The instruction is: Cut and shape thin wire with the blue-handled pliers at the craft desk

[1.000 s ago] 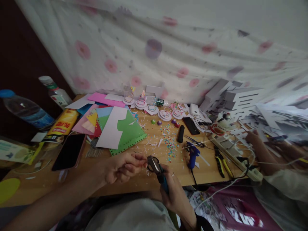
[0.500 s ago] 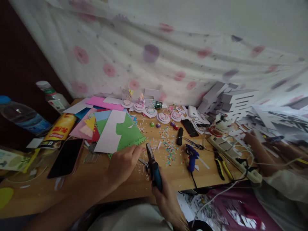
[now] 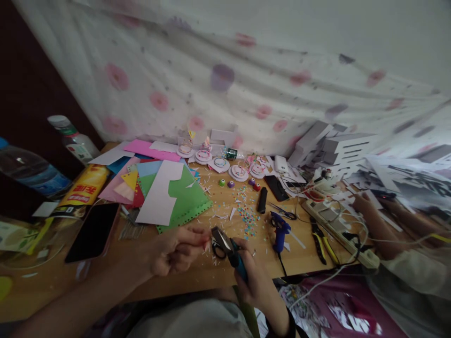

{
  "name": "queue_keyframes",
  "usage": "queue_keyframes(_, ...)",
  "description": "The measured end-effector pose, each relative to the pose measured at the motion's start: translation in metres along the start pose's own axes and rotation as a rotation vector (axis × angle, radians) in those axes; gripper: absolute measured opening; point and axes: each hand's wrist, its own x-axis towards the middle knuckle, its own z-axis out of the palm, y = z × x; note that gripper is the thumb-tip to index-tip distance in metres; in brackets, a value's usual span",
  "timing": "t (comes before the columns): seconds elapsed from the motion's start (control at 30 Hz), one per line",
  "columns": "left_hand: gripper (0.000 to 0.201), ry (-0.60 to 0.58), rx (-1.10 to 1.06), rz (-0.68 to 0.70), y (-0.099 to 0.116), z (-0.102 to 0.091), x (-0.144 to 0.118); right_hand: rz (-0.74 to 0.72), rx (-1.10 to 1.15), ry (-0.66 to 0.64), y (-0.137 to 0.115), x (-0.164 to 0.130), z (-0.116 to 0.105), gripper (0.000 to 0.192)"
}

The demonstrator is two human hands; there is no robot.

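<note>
1. Head view shows the right hand (image 3: 259,281) wrapped around the blue handles of a pair of pliers (image 3: 227,249), grip pressed shut on them, the dark nose pointing up and left.
2. Just left of the pliers, the left hand (image 3: 176,251) has its fingertips pinched together right at the nose. Whatever they pinch is too small to make out.
3. Both hands hover over the near edge of the wooden surface (image 3: 197,270), with white paper shreds scattered under the pliers.
4. Judging by their look, the pliers are stiff, fairly heavy metal with sleeved handles that should not slip. The handles are the place to hold, well back from the nose.
5. Any piece pinched at the nose would be tiny and light, easy to drop or bend, so a fingertip pinch close to the nose suits it.
6. Right of the pliers lies a blue glue gun (image 3: 280,230), and farther right yellow-handled cutters (image 3: 319,234) and a power strip (image 3: 338,230).
7. Behind the pliers is a patch of coloured confetti (image 3: 248,213). Behind and to the left lies a stack of coloured paper sheets (image 3: 165,190), and far left a dark phone (image 3: 93,232).
8. Far right of the pliers, another person's hand (image 3: 362,204) rests among white cut paper.
</note>
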Motion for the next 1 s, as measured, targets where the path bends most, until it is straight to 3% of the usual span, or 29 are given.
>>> queue_keyframes(0.1,0.041,0.004,0.024,-0.011,0.001,0.000,0.003,-0.022,-0.035,0.038,0.003,0.003,0.000,0.046)
queue_keyframes(0.2,0.036,0.173,0.114,0.140,0.000,0.001,0.008,0.180,0.129,-0.038,0.002,0.000,0.006,0.057)
queue_keyframes(0.27,0.028,0.395,0.442,0.353,-0.004,0.001,0.011,0.357,0.315,-0.058,0.000,-0.006,0.014,0.067)
queue_keyframes(0.37,0.027,0.695,1.110,0.660,-0.016,0.000,0.013,0.610,0.662,-0.031,-0.002,-0.014,0.027,0.078)
queue_keyframes(0.47,0.029,0.784,1.454,0.746,-0.027,-0.002,0.014,0.715,0.927,-0.005,-0.008,-0.016,0.034,0.078)
queue_keyframes(0.57,0.029,0.805,1.611,0.762,-0.031,-0.004,0.014,0.740,0.992,0.020,-0.015,-0.011,0.034,0.077)
queue_keyframes(0.7,0.029,0.792,1.671,0.741,-0.030,-0.005,0.014,0.733,0.941,0.045,-0.020,-0.007,0.033,0.078)
queue_keyframes(0.8,0.031,0.754,1.629,0.677,-0.030,-0.003,0.013,0.701,0.787,0.038,-0.016,-0.009,0.037,0.069)
queue_keyframes(1.0,0.031,0.614,1.100,0.542,-0.017,-0.001,0.013,0.568,0.477,0.050,-0.010,-0.014,0.040,0.061)
